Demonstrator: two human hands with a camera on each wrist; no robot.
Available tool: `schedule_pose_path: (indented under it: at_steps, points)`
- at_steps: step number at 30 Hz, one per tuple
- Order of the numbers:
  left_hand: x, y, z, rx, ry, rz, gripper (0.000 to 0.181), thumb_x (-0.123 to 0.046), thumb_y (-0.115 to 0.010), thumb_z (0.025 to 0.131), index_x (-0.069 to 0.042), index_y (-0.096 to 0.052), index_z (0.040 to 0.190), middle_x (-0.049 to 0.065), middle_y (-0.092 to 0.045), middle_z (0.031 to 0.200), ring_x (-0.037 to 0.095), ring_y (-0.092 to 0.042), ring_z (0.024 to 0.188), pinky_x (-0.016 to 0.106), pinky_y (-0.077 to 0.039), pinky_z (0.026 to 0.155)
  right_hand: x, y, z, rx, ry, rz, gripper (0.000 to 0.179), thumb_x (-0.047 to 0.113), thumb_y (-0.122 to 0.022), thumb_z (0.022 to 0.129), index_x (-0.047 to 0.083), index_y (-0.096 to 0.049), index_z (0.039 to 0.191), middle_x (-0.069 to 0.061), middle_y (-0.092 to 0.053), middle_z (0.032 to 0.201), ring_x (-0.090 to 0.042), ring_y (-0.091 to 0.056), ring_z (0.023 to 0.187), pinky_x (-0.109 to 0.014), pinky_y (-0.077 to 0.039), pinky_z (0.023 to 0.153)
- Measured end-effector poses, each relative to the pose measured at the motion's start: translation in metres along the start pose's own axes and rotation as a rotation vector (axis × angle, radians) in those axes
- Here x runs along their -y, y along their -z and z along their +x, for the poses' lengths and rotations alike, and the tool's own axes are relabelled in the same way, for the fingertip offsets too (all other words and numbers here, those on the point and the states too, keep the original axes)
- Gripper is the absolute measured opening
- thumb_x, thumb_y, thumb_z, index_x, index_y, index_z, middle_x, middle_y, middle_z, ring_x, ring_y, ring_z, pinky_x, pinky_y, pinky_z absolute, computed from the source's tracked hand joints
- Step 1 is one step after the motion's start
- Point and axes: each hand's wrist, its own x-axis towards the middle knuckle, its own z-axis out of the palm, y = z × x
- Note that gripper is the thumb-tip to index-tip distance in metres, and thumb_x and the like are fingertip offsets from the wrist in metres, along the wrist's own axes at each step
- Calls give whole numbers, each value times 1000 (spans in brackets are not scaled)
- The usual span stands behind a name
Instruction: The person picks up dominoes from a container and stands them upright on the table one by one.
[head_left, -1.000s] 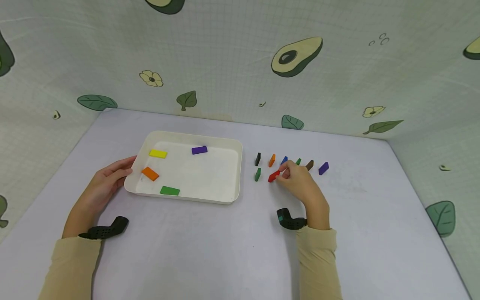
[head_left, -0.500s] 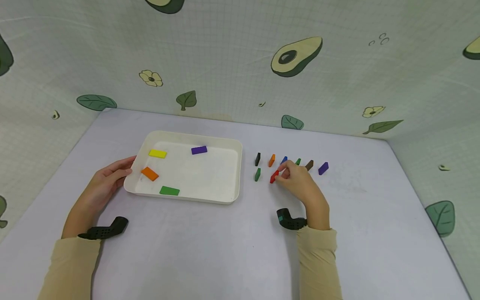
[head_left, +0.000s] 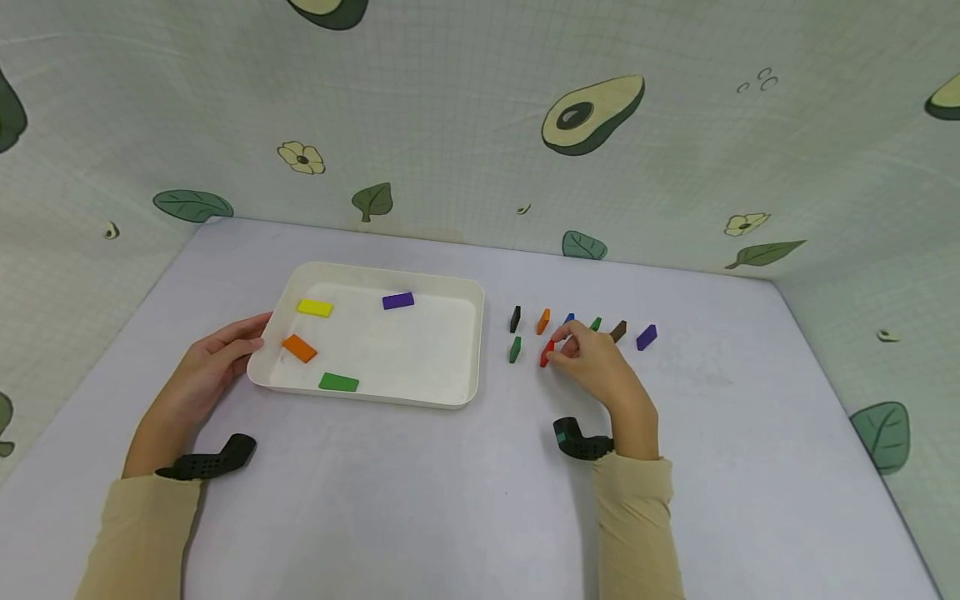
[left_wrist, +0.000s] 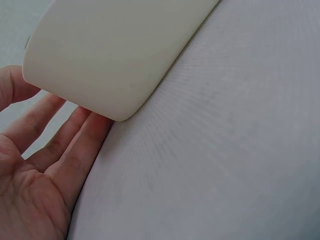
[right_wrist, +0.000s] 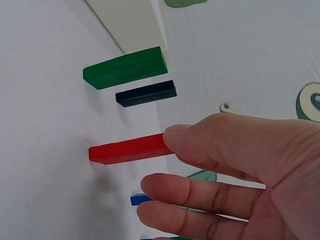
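Observation:
My right hand [head_left: 596,362] pinches a red domino block [head_left: 545,357] by its upper end, thumb on the near side. The domino stands on end on the white table; in the right wrist view the thumb tip covers the top of the red domino [right_wrist: 127,149], while the other fingers are bent beside it. On the left, my left hand [head_left: 213,362] touches the outer left side of a white tray [head_left: 435,367], fingers fairly straight. The left wrist view shows those fingertips partly hidden behind the tray [left_wrist: 95,65].
Behind the red domino stand black [head_left: 515,319], orange [head_left: 543,322], blue [head_left: 570,317], green [head_left: 596,323], brown [head_left: 618,331] and purple [head_left: 647,337] dominoes. Another green domino [head_left: 515,350] stands left of it. Yellow [head_left: 315,308], purple [head_left: 398,301], orange [head_left: 300,348] and green [head_left: 339,382] dominoes lie in the tray.
The red domino has turned from a slanted angle to one more in line with its green neighbour, with the right fingertips shifting slightly left. My left hand and the tray stay put.

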Motion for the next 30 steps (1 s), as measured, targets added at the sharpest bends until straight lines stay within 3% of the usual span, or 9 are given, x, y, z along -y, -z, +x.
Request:
schedule_pose_path:
  at_steps: [12, 17, 23, 30]
  points:
    - [0, 0, 0, -26, 25, 35, 54, -25, -57, 93, -12, -39, 142, -22, -52, 119, -11, -54, 102, 7, -47, 80, -2, -4, 4, -26, 91, 21, 19, 10, -56, 88, 4, -58, 105, -6, -55, 78, -17, -49, 72, -26, -40, 61]
    - [-1, 0, 0, -27, 27, 38, 54, -25, -57, 93, -12, -39, 142, -21, -51, 122, -11, -53, 103, 7, -47, 80, -2, -5, 4, -21, 88, 21, 17, 11, -56, 88, 6, -58, 104, -6, -55, 77, -17, -49, 71, -26, -40, 61]
    - [0, 0, -1, -18, 18, 34, 47, -24, -57, 93, -16, -46, 138, -16, -45, 138, -12, -53, 104, 7, -46, 81, -1, -4, 3, -5, 59, 37, 18, 15, -56, 89, 8, -57, 105, -5, -55, 80, -18, -49, 75, -27, -40, 63]
    - [1, 1, -1, -16, 18, 20, 48, -22, -56, 93, -15, -45, 139, -16, -46, 136, -11, -53, 105, 7, -47, 81, -1, -3, 3, 3, 48, 52, 19, 15, -57, 89, 7, -57, 106, -6, -56, 81, -18, -49, 76, -27, -40, 63]
